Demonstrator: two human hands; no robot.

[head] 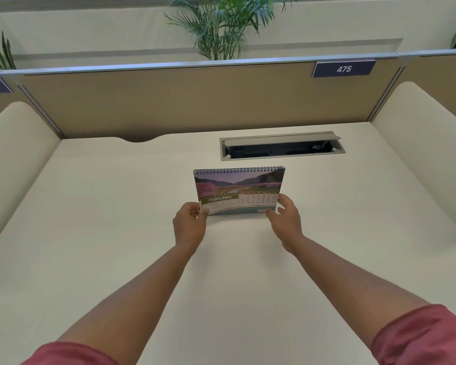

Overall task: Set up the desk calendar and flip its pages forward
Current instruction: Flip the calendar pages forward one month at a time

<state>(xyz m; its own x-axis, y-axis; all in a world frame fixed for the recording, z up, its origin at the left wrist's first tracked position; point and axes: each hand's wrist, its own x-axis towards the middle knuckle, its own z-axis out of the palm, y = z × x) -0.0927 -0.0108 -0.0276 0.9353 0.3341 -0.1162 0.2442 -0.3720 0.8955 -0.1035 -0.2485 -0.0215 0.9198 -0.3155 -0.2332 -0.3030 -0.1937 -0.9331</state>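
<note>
A spiral-bound desk calendar point(238, 187) stands upright on the cream desk point(116, 219), a little past its middle. Its facing page reads FEBRUARY under a landscape photo with pink trees. My left hand point(190, 223) pinches the bottom left corner of the front page between thumb and fingers. My right hand point(284, 217) is at the bottom right corner, thumb under the page's lower edge and fingers spread at the side edge. The wire binding runs along the top. The calendar's back and base are hidden.
Behind the calendar an open cable tray point(282, 147) with a raised grey lid is set into the desk. A tan partition point(195, 101) with a sign reading 475 point(344, 69) closes the back. Cream side panels point(419, 159) flank the desk. A palm plant point(221, 25) stands beyond.
</note>
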